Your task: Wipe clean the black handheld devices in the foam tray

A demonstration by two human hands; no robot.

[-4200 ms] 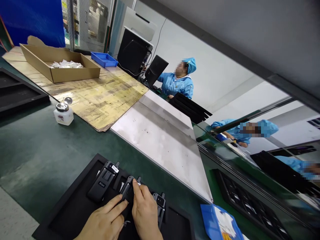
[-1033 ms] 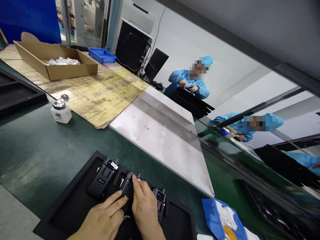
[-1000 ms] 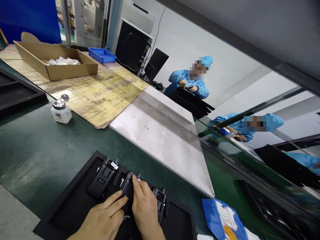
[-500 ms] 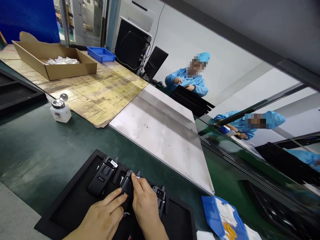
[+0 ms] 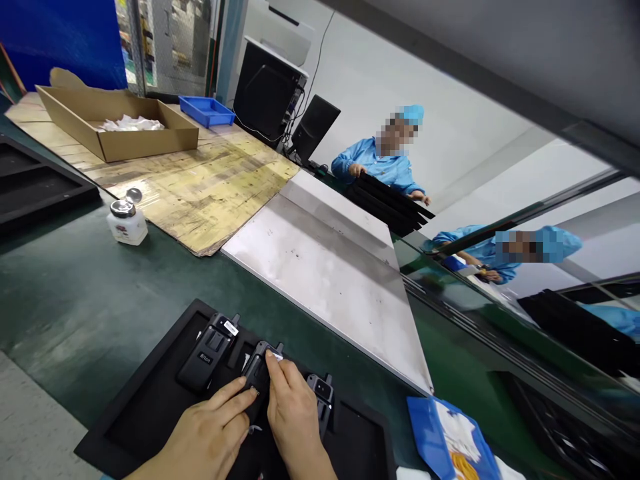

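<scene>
Plainly, at the far left a dark tray point(image 5: 45, 183) sits on the green counter point(image 5: 65, 300). Next come an open cardboard box point(image 5: 145, 148) with white pieces inside and, nearer, a white bottle point(image 5: 129, 230) with a metal cap. A wood-patterned board point(image 5: 220, 193) lies under the box. In front, a black foam tray point(image 5: 137, 385) holds three handheld devices: the left device point(image 5: 205, 363), lettered "Riton", lies face up. The left hand point(image 5: 210, 430) lays its fingertips on the middle device point(image 5: 257, 369), toward its near end; the right hand point(image 5: 295, 417) has its fingers against the far end, beside the antenna. Both hands touch it, but whether either grips it I cannot tell. Just right is the right device point(image 5: 323, 393), partly hidden. Beyond lies a white panel point(image 5: 325, 273), then a blue bin point(image 5: 423, 427) with white and yellow items.
</scene>
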